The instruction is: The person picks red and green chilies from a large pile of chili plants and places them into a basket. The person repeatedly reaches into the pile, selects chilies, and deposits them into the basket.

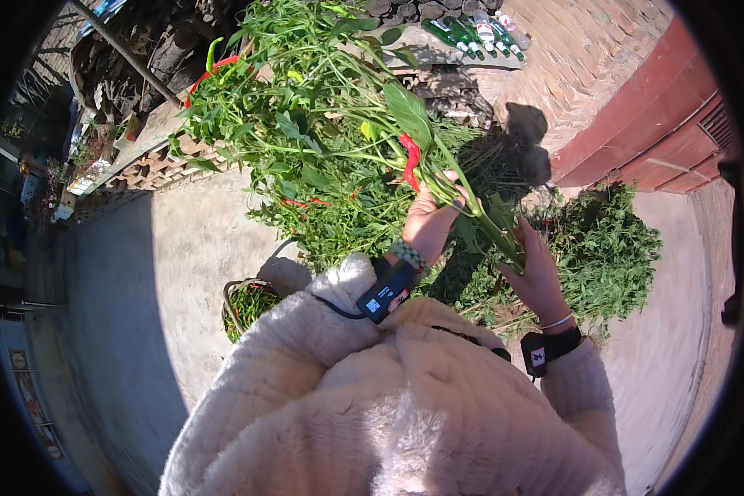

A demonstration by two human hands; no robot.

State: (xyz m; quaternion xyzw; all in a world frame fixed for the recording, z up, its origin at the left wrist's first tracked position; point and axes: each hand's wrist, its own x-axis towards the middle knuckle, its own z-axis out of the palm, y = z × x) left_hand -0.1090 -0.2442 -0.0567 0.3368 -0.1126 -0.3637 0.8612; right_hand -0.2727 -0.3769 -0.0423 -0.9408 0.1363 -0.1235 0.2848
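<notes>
An uprooted chili pepper plant (pixel 341 111) stretches up and left from my hands, its leafy branches spread over the heap beyond. My left hand (pixel 431 217), with a beaded bracelet at the wrist, is closed round its branching stems. Lower down, the thick end of the stalk (pixel 502 239) rests between the thumb and fingers of my right hand (pixel 536 273). A wrinkled red chili pepper (pixel 411 161) hangs just above my left fingers, beside a broad green leaf (pixel 407 115). Below the plant lies a heap of cut chili plants (pixel 341 226) with several red peppers among the leaves.
A basket of green and red chilies (pixel 253 305) stands on the concrete floor (pixel 204 248) at left. Another pile of plants (pixel 614 254) lies at right, near a red metal door (pixel 651 124). Several green bottles (pixel 449 34) lie on a ledge at the back, near stacked logs.
</notes>
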